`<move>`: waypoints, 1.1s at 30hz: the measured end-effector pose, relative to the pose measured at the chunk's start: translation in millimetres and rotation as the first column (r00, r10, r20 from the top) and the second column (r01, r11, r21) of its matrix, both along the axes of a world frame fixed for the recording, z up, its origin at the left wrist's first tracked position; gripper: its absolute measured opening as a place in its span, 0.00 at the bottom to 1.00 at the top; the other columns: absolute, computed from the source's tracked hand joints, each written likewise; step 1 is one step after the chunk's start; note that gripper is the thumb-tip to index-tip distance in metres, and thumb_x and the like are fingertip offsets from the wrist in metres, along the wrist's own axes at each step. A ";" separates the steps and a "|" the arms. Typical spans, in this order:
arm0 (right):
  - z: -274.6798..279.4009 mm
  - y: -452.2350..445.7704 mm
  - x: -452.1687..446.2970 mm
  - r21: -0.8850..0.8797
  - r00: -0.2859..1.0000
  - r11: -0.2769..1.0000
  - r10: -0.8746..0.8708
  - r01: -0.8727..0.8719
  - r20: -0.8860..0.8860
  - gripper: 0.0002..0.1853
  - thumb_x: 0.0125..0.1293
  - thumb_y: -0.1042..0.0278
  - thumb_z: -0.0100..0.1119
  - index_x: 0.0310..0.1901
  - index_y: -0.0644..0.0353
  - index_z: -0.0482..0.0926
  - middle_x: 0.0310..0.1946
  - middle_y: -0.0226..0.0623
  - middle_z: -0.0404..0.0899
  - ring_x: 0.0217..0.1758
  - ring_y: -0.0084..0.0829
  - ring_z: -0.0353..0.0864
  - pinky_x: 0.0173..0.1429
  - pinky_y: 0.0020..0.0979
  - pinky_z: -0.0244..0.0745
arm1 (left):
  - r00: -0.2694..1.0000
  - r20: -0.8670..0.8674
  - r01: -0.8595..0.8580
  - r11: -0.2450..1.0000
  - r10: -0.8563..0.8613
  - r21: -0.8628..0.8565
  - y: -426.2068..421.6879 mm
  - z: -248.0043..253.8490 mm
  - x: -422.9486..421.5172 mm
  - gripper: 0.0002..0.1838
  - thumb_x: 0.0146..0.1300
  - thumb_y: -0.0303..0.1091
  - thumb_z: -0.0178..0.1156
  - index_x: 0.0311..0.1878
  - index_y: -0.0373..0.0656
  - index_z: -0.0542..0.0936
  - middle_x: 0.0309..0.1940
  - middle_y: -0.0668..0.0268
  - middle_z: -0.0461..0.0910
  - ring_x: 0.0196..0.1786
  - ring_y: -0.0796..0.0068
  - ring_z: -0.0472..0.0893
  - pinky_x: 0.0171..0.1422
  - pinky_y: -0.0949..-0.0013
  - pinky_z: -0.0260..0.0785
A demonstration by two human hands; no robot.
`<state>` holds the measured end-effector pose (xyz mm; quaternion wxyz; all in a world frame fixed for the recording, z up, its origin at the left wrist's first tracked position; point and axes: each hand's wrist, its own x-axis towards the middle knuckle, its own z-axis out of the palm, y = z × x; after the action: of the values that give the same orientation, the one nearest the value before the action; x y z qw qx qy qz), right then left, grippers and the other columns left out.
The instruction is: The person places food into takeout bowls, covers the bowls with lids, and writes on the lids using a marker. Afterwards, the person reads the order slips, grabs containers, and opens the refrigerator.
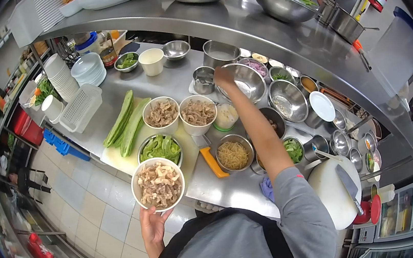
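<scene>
The white tub [137, 195] of meat [159, 183] sits in our left hand [152, 226], fingers clamped at its six-o'clock edge; a slackened grip could spill it. The lettuce bowl [139, 148] lies at twelve, our right hand [223, 77] at one, beside a steel bowl [254, 83]; its fingers we can't tell.

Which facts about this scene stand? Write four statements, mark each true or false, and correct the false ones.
1. The left hand holds a white bowl of meat. True.
2. The leafy greens nearest that bowl sit in a plastic basket. False: they sit in a metal bowl.
3. Two more white bowls of meat stand side by side. True.
4. The right hand is at the long green vegetables. False: it is by the rim of another metal bowl.
</scene>
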<state>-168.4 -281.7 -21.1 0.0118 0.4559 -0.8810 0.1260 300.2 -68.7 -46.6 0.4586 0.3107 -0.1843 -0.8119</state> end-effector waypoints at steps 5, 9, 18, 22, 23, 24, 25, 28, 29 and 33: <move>-42.1 -23.4 -4.0 0.076 0.998 0.995 0.064 -0.064 0.005 0.12 0.55 0.69 0.51 0.41 0.60 0.77 0.44 0.48 0.75 0.48 0.42 0.76 0.51 0.40 0.71 | 0.999 -0.043 -0.031 0.999 0.031 0.008 -6.2 -3.6 16.5 0.31 0.53 0.25 0.49 0.62 0.39 0.54 0.59 0.50 0.60 0.59 0.49 0.66 0.55 0.43 0.68; -18.1 -19.2 24.3 0.074 0.718 0.734 0.677 -0.675 -0.163 0.16 0.47 0.73 0.58 0.41 0.49 0.78 0.48 0.36 0.72 0.49 0.39 0.72 0.51 0.38 0.68 | 0.997 -0.056 -0.042 0.998 0.045 0.048 -5.8 -10.3 24.5 0.31 0.53 0.25 0.49 0.62 0.39 0.54 0.59 0.50 0.61 0.59 0.49 0.66 0.55 0.43 0.68; -28.5 -31.2 84.9 0.052 0.307 0.304 0.949 -0.951 0.072 0.16 0.40 0.79 0.62 0.33 0.47 0.77 0.44 0.32 0.70 0.48 0.38 0.70 0.51 0.34 0.68 | 0.994 -0.059 -0.088 0.996 0.089 0.029 7.7 -5.3 16.3 0.33 0.52 0.28 0.51 0.63 0.36 0.53 0.60 0.49 0.59 0.60 0.46 0.63 0.60 0.42 0.63; -26.8 -28.7 86.6 0.027 0.195 0.201 0.970 -0.979 -0.142 0.11 0.46 0.78 0.57 0.33 0.52 0.77 0.43 0.37 0.70 0.49 0.37 0.69 0.52 0.34 0.66 | 0.988 -0.090 -0.125 0.991 0.128 0.041 21.7 -0.7 18.1 0.33 0.53 0.28 0.51 0.63 0.37 0.53 0.60 0.50 0.59 0.61 0.48 0.63 0.61 0.40 0.61; -31.0 -31.9 84.5 0.085 0.189 0.197 0.977 -0.977 -0.095 0.09 0.50 0.76 0.54 0.34 0.55 0.77 0.41 0.37 0.71 0.48 0.37 0.69 0.53 0.35 0.66 | 0.983 -0.094 -0.151 0.987 0.155 0.048 24.1 0.5 18.3 0.32 0.53 0.28 0.51 0.63 0.37 0.54 0.60 0.50 0.60 0.61 0.48 0.63 0.61 0.40 0.60; -25.2 -31.3 86.8 0.057 0.092 0.100 0.988 -0.993 -0.126 0.11 0.44 0.76 0.59 0.32 0.55 0.76 0.34 0.34 0.72 0.44 0.39 0.70 0.47 0.36 0.68 | 0.977 -0.094 -0.188 0.981 0.193 0.057 29.9 4.0 20.4 0.32 0.53 0.28 0.51 0.62 0.37 0.54 0.60 0.50 0.60 0.61 0.48 0.63 0.61 0.40 0.59; -33.9 -39.1 78.0 0.092 0.037 0.055 0.982 -0.994 -0.188 0.07 0.45 0.74 0.57 0.29 0.56 0.74 0.31 0.36 0.72 0.40 0.41 0.70 0.43 0.38 0.67 | 0.974 -0.087 -0.207 0.977 0.211 0.046 34.6 11.1 21.8 0.31 0.54 0.28 0.51 0.62 0.37 0.55 0.60 0.50 0.60 0.61 0.48 0.63 0.62 0.40 0.59; -19.8 -30.9 73.6 0.055 0.055 0.065 0.986 -0.996 -0.154 0.05 0.46 0.74 0.55 0.27 0.57 0.72 0.28 0.40 0.71 0.37 0.43 0.68 0.40 0.39 0.65 | 0.948 -0.166 -0.265 0.962 0.273 0.068 49.6 18.5 30.8 0.26 0.55 0.25 0.53 0.59 0.41 0.61 0.59 0.55 0.61 0.59 0.52 0.65 0.59 0.43 0.64; -18.9 -35.2 64.2 0.064 0.019 0.032 0.981 -0.997 -0.191 0.04 0.48 0.72 0.55 0.27 0.58 0.72 0.28 0.41 0.70 0.37 0.44 0.67 0.40 0.39 0.64 | 0.928 -0.178 -0.319 0.945 0.328 0.075 55.5 16.8 32.9 0.26 0.54 0.25 0.53 0.59 0.41 0.61 0.58 0.56 0.61 0.59 0.52 0.66 0.59 0.43 0.64; 4.2 -46.6 40.8 -0.047 0.021 0.011 0.977 -0.999 -0.213 0.11 0.41 0.76 0.63 0.30 0.60 0.75 0.30 0.40 0.74 0.39 0.45 0.72 0.49 0.39 0.66 | 0.846 -0.211 -0.481 0.872 0.489 0.093 74.5 14.4 42.5 0.25 0.54 0.25 0.54 0.57 0.40 0.62 0.55 0.58 0.61 0.56 0.52 0.67 0.59 0.44 0.66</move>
<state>-127.6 -328.3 -17.0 0.0152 0.9436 -0.2940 0.1514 342.7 5.7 -32.1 0.6610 0.2603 -0.0311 -0.7031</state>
